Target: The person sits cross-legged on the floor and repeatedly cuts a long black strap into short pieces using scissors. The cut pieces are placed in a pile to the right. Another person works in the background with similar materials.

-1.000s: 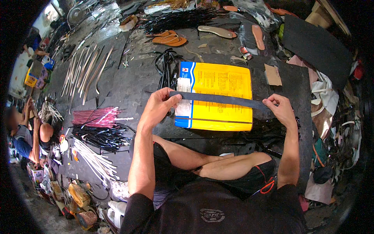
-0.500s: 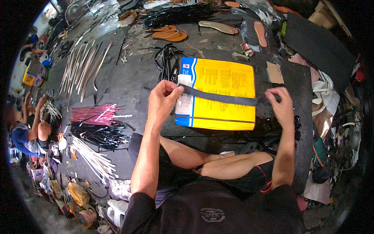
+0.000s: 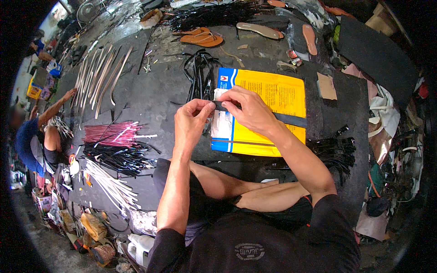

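Note:
A flat black strip (image 3: 292,120) lies across a yellow sheet or flattened package (image 3: 277,88) with a blue and white left edge. My left hand (image 3: 190,122) pinches the strip's left end between thumb and fingertips, just past the package's left side. Close beside it, my right hand (image 3: 250,109) is closed on the same strip, thumb and fingers together. That hand and its forearm hide the strip's middle; its right end reaches the package's right edge. A thin dark strip (image 3: 243,143) lies along the package's near edge.
Black strips (image 3: 200,73) lie beyond my left hand, and more black strips (image 3: 334,152) at the right. Pink strips (image 3: 111,133) and white strips (image 3: 109,184) are bundled at left. Brown sandals (image 3: 202,37) lie farther back. A person (image 3: 34,141) sits at far left.
My right hand has moved left from beyond the strip's right end to its left end, next to my left hand. The person at far left has reached an arm toward the pale strips.

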### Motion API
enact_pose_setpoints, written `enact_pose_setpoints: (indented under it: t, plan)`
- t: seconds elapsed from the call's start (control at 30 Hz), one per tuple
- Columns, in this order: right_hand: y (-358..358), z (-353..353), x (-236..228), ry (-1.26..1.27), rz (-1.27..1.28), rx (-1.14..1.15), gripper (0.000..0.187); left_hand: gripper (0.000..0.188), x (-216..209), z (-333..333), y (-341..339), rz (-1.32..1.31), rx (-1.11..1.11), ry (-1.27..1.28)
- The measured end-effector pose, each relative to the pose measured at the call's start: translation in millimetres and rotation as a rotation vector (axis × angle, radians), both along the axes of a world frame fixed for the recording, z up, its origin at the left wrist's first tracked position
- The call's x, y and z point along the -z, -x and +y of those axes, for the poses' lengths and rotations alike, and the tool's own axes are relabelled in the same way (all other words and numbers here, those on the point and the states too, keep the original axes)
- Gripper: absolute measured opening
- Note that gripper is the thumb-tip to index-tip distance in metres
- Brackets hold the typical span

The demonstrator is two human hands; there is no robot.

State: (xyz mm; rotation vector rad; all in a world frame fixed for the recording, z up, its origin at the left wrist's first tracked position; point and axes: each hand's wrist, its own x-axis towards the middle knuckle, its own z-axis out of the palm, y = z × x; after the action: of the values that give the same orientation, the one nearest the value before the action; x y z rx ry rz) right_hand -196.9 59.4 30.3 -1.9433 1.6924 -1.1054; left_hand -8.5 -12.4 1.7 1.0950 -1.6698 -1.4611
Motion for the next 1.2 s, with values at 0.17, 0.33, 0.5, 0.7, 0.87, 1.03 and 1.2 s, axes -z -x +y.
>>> enact_pose_setpoints:
  t: [0.17,0.33,0.5,0.7,0.87,1.03,1.2]
  plan:
    - [0,5,8,0.046,0.002,0.006,0.013,0.014,-2,0,0,0.027,0.014,-0.016]
    - [-1,7,11,0.052,0.026,-0.021,0.016,0.018,5,-3,0,0.085,0.073,-0.129]
    - [-5,6,13,0.200,0.364,-0.061,0.014,0.019,14,-8,7,0.199,0.072,-0.248]
    - [-17,7,17,0.163,0.157,0.056,0.018,0.021,19,-1,7,0.299,0.001,-0.418]
    - [-17,4,19,0.157,0.188,0.078,0.019,0.021,16,11,-2,0.235,-0.015,-0.275]
    - [-16,4,18,0.169,0.227,0.088,0.015,0.019,15,13,5,0.139,-0.081,-0.202]
    - [-16,5,19,0.191,0.163,0.069,0.013,0.017,31,9,7,0.345,-0.051,-0.414]
